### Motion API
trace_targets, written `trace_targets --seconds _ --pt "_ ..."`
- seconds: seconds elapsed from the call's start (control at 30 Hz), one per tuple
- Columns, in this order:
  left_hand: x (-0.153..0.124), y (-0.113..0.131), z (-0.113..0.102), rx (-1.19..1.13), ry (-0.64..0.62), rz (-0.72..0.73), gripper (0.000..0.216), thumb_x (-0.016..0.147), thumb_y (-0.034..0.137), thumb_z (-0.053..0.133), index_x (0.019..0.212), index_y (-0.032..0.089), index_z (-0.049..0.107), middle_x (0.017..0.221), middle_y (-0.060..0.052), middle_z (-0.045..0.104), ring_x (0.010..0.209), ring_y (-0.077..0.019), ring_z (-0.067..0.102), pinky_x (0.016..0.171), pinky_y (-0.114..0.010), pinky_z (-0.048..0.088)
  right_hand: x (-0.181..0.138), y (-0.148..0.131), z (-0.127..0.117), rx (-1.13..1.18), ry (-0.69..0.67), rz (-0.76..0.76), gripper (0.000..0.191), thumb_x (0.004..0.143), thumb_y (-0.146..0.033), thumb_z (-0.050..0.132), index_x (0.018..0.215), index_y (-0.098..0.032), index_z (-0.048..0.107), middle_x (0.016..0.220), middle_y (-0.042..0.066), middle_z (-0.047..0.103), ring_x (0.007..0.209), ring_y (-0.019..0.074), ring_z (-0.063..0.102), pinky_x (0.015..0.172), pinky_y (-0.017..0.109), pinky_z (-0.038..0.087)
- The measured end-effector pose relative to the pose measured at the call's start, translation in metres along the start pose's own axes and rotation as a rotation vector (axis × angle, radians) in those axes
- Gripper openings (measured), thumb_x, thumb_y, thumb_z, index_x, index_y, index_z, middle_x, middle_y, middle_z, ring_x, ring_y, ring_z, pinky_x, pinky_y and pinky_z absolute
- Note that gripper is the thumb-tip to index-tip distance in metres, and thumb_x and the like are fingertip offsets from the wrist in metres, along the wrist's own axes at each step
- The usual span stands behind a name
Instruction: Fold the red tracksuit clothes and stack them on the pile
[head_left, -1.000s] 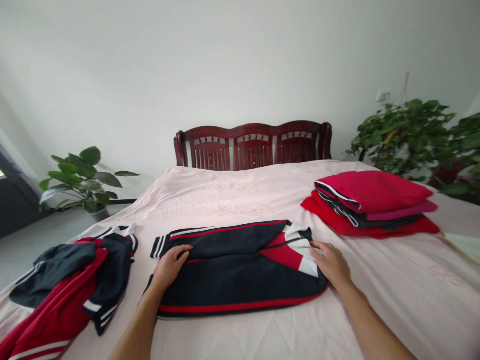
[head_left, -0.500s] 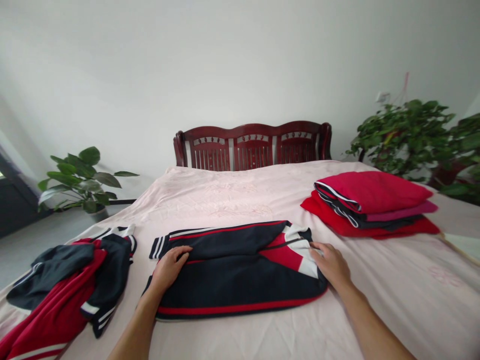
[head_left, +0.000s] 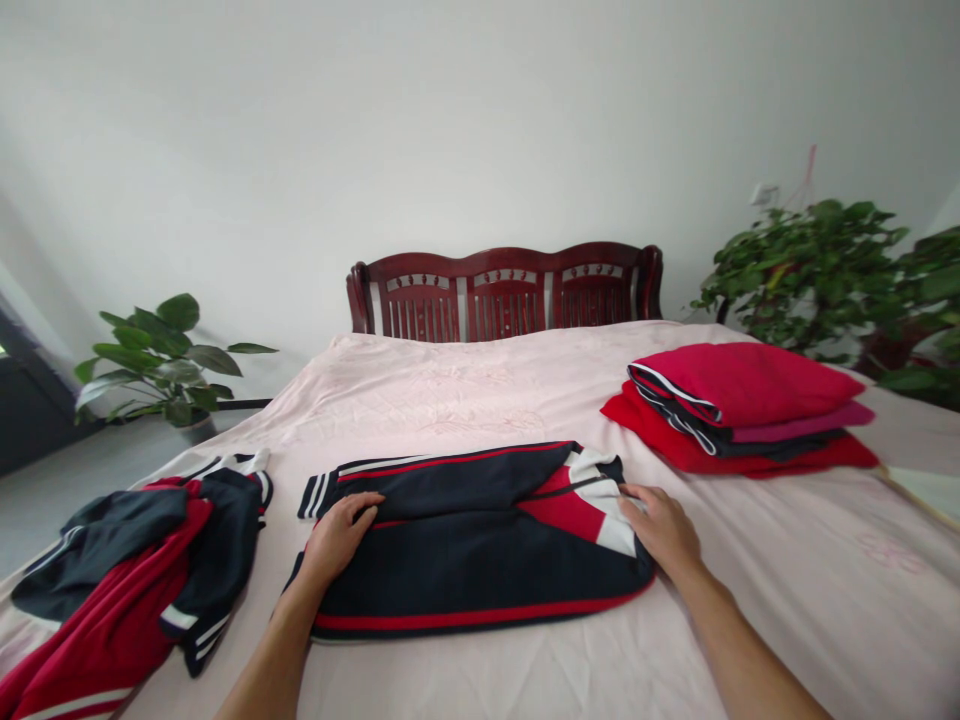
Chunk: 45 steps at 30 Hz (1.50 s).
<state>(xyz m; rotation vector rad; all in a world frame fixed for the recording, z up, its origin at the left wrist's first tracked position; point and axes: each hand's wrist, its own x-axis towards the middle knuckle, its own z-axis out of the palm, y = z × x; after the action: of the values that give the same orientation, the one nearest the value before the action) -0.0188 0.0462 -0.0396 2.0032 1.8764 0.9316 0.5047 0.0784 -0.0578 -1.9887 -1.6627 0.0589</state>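
A navy zip-up jacket (head_left: 465, 560) lies on the bed with its sleeves folded in lengthwise over the front. It has red and white trim, a red chest panel and a white collar on the right. My left hand (head_left: 341, 535) rests on the jacket's hem end, fingers stretched over the cloth near a striped cuff (head_left: 318, 496). At the opposite end, my right hand (head_left: 661, 528) lies against the collar with its fingertips on the white fabric. The undersides of both hands are hidden.
Crumpled navy and red clothes (head_left: 150, 570) lie at the left on the pink bedsheet (head_left: 480, 400). A stack of folded red and dark garments (head_left: 750, 390) stands at the right. Behind are a wooden headboard (head_left: 506, 265) and potted plants (head_left: 161, 350) on both sides.
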Motion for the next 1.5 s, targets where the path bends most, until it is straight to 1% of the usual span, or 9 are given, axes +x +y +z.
trace_targets --seconds 0.1,0.3,0.53,0.73,0.97,1.2,1.33,1.5 --pt "0.0004 -0.0018 0.0007 0.009 0.006 0.012 0.036 0.086 0.041 0.048 0.106 0.024 0.072 0.116 -0.003 0.072 0.114 -0.0233 0.063 0.104 -0.038 0.045 -0.0004 -0.0001 0.0 -0.007 0.006 0.001 0.044 0.084 -0.043 0.043 0.113 -0.024 0.07 0.113 0.008 0.068 0.103 0.0279 0.062 0.085 0.037 0.047" --pt "0.0006 -0.0032 0.0008 0.003 -0.002 0.006 0.036 0.086 0.041 0.048 0.107 0.024 0.072 0.118 -0.004 0.071 0.115 -0.0237 0.063 0.105 -0.039 0.044 -0.0003 0.0002 0.0007 0.012 -0.009 0.007 0.045 0.084 -0.043 0.043 0.115 -0.023 0.068 0.115 0.008 0.067 0.105 0.0281 0.061 0.088 0.038 0.045" --pt "0.0003 -0.0007 -0.0005 0.004 -0.002 0.003 0.035 0.086 0.041 0.048 0.106 0.025 0.072 0.117 -0.003 0.072 0.114 -0.0237 0.063 0.105 -0.039 0.044 -0.0001 -0.0008 -0.0009 0.017 -0.006 0.008 0.044 0.084 -0.044 0.043 0.113 -0.024 0.069 0.113 0.008 0.068 0.105 0.0285 0.061 0.088 0.038 0.046" --pt "0.0004 -0.0011 -0.0005 0.01 -0.004 0.003 0.036 0.086 0.041 0.048 0.107 0.026 0.072 0.118 -0.003 0.071 0.114 -0.0238 0.063 0.105 -0.039 0.044 -0.0002 -0.0003 0.0004 0.007 0.022 0.005 0.042 0.083 -0.043 0.045 0.111 -0.025 0.071 0.112 0.008 0.069 0.102 0.0276 0.063 0.085 0.036 0.047" --pt "0.0002 -0.0008 -0.0004 0.013 0.001 0.009 0.035 0.086 0.041 0.048 0.106 0.025 0.072 0.118 -0.003 0.071 0.114 -0.0239 0.063 0.105 -0.039 0.044 -0.0002 -0.0001 0.0001 0.005 0.001 0.001 0.044 0.084 -0.043 0.043 0.113 -0.023 0.07 0.113 0.008 0.068 0.103 0.0284 0.062 0.087 0.039 0.047" --pt "0.0003 -0.0004 -0.0004 0.017 -0.007 0.001 0.036 0.086 0.043 0.048 0.107 0.025 0.072 0.118 -0.003 0.071 0.115 -0.0243 0.062 0.106 -0.04 0.044 0.0004 0.0032 0.0026 0.014 0.009 -0.022 0.042 0.085 -0.042 0.044 0.114 -0.023 0.069 0.113 0.009 0.068 0.103 0.0273 0.062 0.089 0.037 0.046" --pt "0.0008 -0.0017 0.0001 0.03 -0.005 0.003 0.036 0.086 0.043 0.048 0.106 0.026 0.072 0.118 -0.002 0.071 0.115 -0.0237 0.063 0.106 -0.038 0.044 0.0003 0.0037 0.0041 0.006 0.026 -0.035 0.041 0.085 -0.042 0.044 0.112 -0.024 0.07 0.112 0.008 0.068 0.103 0.0266 0.063 0.087 0.035 0.047" --pt "0.0002 -0.0001 -0.0009 0.038 -0.005 0.012 0.035 0.086 0.042 0.048 0.106 0.026 0.072 0.118 -0.002 0.071 0.114 -0.0235 0.063 0.105 -0.038 0.045 -0.0005 0.0017 0.0022 0.006 0.018 -0.021 0.042 0.085 -0.042 0.044 0.112 -0.023 0.07 0.113 0.008 0.068 0.102 0.0272 0.063 0.086 0.036 0.047"
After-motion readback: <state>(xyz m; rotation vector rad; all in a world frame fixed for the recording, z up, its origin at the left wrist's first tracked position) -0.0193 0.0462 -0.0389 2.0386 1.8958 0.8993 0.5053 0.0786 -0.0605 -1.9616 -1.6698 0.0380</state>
